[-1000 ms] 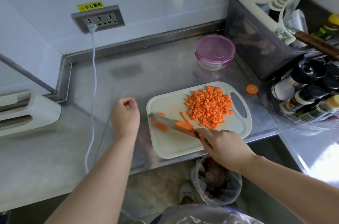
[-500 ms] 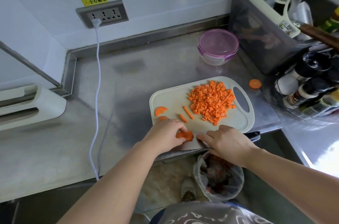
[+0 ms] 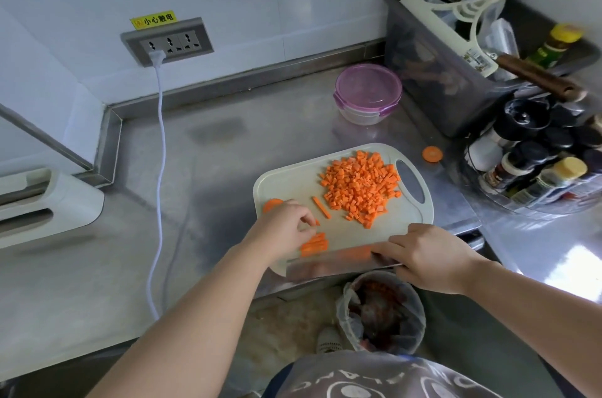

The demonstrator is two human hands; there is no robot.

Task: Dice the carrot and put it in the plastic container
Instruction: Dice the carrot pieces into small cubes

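- Carrot sticks [image 3: 314, 244] are laid lengthwise along the cleaver [image 3: 338, 264] clasped in the right grip [image 3: 426, 256].
- The curled left grip [image 3: 286, 228] is nearest them; its hold cannot be told.

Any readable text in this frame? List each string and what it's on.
"小心触电": yellow sticker above the wall socket.
Garment print at the bottom edge: large letters, upside down and cut off, not readable.
Squeegee label: too small to read.
Spice bottle labels: blurred, not readable.
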